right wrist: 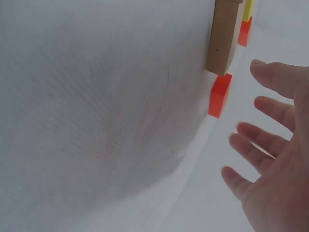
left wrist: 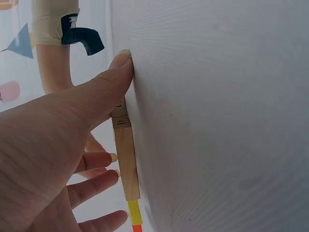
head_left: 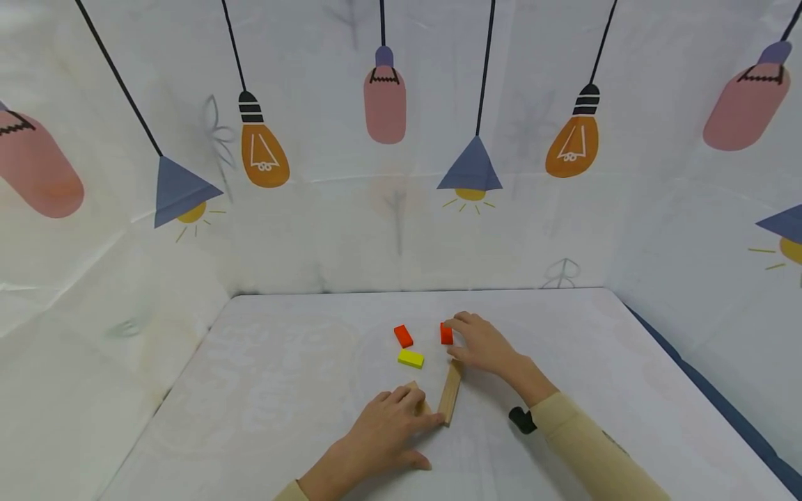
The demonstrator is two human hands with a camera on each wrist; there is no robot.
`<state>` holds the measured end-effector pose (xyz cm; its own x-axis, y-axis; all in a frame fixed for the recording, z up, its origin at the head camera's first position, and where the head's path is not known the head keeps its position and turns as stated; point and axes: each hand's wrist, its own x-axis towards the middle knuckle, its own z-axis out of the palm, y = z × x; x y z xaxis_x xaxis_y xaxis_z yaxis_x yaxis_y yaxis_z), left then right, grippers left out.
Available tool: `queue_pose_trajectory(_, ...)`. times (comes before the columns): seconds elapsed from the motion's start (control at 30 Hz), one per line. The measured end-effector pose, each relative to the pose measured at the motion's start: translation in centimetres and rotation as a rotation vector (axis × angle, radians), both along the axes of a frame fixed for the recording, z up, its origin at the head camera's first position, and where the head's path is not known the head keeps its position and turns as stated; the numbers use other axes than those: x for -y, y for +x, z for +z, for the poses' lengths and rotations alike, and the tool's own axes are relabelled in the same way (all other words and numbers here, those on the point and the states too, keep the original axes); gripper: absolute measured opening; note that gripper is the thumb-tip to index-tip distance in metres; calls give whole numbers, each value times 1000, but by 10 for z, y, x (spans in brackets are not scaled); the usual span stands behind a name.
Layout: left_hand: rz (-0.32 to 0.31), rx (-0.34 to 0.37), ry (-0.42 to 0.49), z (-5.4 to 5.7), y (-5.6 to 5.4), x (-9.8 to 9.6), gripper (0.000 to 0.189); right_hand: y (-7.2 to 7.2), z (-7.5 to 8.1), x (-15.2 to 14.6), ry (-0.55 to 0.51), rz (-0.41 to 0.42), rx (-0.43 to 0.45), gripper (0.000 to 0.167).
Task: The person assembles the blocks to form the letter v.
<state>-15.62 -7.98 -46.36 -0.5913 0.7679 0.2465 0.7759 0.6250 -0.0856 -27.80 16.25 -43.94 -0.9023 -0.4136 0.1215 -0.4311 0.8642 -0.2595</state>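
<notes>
Two narrow wooden blocks form a V on the white table. My left hand (head_left: 388,424) lies over the left wooden block (left wrist: 127,162), covering most of it, its fingers extended and its thumb spread away. One of its fingertips is at the near end of the right wooden block (head_left: 451,395). Beyond the right block's far end stands a red block (head_left: 446,334), with my right hand (head_left: 482,342) beside it. The right wrist view shows that hand's fingers spread and loosely bent, apart from the red block (right wrist: 220,95). A yellow block (head_left: 411,358) and another red block (head_left: 404,337) lie to the left.
The white table (head_left: 282,362) reaches back to a wall sheet (head_left: 338,229) printed with hanging lamps. A black wrist mount (head_left: 522,420) sticks out from the right sleeve (head_left: 589,445). Dark blue fabric (head_left: 708,383) shows beyond the table's right edge.
</notes>
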Motion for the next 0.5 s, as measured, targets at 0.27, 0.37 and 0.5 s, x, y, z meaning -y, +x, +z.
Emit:
queue_pose_trajectory(0.27, -3, 6, -2, 0, -1, 0, 66, -7, -2, -2, 11, -5, 14, 50)
queue_pose_trajectory(0.37, -9, -3, -2, -1, -1, 0, 65, -10, -4, -2, 12, -11, 32, 49)
queue_pose_trajectory(0.5, -13, -4, -8, -1, -2, 0, 65, -16, -7, -2, -9, -38, 78, 49)
